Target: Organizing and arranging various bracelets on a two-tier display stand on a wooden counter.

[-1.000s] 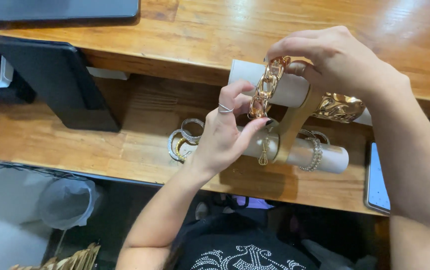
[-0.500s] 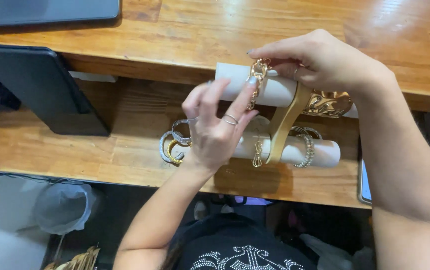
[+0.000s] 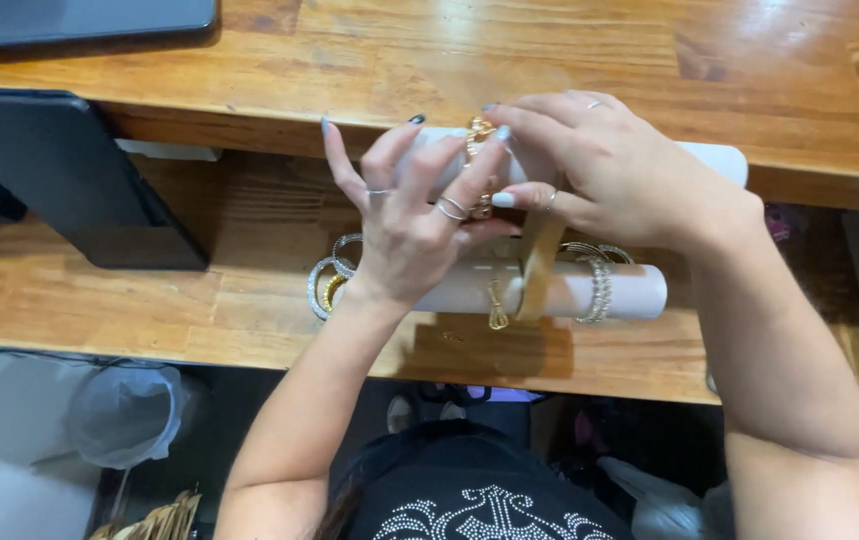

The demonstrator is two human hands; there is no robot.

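1. The right hand pinches a gold chain bracelet between thumb and fingertips, right on top of the upper white roll.
2. The left hand has its fingers spread and curved over the same spot, the fingertips touching the bracelet and the roll; it clamps nothing that shows.
3. The bracelet wraps across the roll, so its loop lies crosswise to the roll's long axis, which runs left to right along the edge of the wooden desk.
4. A gold upright joins this roll to the lower white roll, which lies parallel on the lower shelf.
5. The lower roll carries a sparkly bangle near its right end and several bangles at its left end.
6. A dark monitor stands well to the left.
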